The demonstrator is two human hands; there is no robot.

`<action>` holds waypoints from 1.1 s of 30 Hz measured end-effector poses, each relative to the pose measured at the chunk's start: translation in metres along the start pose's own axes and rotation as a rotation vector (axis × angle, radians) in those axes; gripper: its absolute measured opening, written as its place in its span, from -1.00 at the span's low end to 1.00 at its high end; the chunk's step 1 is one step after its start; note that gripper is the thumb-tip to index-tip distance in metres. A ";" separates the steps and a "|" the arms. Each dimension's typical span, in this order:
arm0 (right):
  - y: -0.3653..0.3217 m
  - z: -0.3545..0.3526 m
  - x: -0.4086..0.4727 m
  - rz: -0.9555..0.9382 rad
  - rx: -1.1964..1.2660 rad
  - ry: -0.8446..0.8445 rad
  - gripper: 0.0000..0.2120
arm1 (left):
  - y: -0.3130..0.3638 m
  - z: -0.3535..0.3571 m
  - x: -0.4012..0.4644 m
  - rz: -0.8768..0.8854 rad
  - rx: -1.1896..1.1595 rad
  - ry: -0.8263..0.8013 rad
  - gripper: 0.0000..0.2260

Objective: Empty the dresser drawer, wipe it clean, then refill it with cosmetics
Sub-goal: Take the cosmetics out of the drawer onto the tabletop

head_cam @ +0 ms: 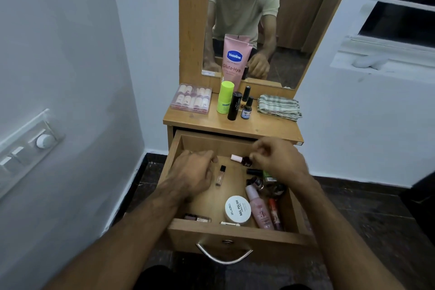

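Observation:
The wooden drawer (235, 234) is pulled out, with cosmetics lying inside. My left hand (195, 175) is palm down at the back left of the drawer with its fingers bent downward, and whatever is under it is hidden. My right hand (276, 160) pinches the dark body of a nail polish bottle (240, 159) with a pale cap at the back right. A small lip gloss tube (220, 175) lies between my hands. Toward the front lie a white nail polish remover jar (237, 212), a pink spray bottle (259, 211) and a red tube (274, 214).
On the dresser top (259, 127) stand a pink lotion tube (233, 61), a green bottle (225, 97), a black stick (234, 106), two small dark bottles, a boxed lipstick set (191, 99) and a folded checked cloth (279, 107). A mirror rises behind; walls close in on both sides.

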State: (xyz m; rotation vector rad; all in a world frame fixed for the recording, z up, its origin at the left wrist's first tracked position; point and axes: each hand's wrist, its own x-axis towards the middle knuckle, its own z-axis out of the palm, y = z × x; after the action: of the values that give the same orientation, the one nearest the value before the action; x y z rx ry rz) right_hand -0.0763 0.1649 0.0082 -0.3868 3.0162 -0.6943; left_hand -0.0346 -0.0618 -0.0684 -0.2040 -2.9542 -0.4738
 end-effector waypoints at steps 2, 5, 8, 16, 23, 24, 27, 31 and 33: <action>0.001 0.000 -0.011 -0.005 -0.298 -0.214 -0.76 | 0.003 0.000 0.000 0.018 0.009 -0.006 -0.70; 0.009 0.017 -0.019 -0.049 -0.520 -0.294 -0.75 | 0.010 -0.001 -0.001 0.060 0.052 -0.013 -0.54; 0.020 0.027 -0.021 -0.086 -0.453 -0.214 -0.78 | 0.013 -0.001 -0.003 0.099 0.088 -0.019 -0.47; 0.006 -0.001 -0.010 0.033 0.677 -0.053 -0.69 | 0.011 -0.004 -0.003 0.103 0.059 0.062 -0.50; -0.002 -0.024 0.039 0.070 0.619 0.246 -0.69 | 0.010 -0.005 -0.001 0.094 0.059 0.031 -0.55; -0.002 -0.024 0.044 0.066 0.617 0.242 -0.71 | 0.010 -0.005 -0.001 0.088 0.051 0.021 -0.56; 0.001 -0.022 0.054 0.050 0.582 0.262 -0.77 | 0.008 -0.004 -0.001 0.073 0.035 0.015 -0.57; 0.000 -0.021 0.058 0.027 0.444 0.274 -0.63 | 0.008 -0.004 0.001 0.068 0.029 0.019 -0.58; -0.005 -0.019 0.058 -0.002 0.332 0.309 -0.55 | 0.008 -0.003 0.002 0.062 0.028 0.018 -0.58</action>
State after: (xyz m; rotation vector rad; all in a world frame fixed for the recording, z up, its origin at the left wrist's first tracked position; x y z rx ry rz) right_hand -0.1330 0.1548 0.0294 -0.2915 3.0837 -1.3421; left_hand -0.0346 -0.0551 -0.0624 -0.2856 -2.9255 -0.4230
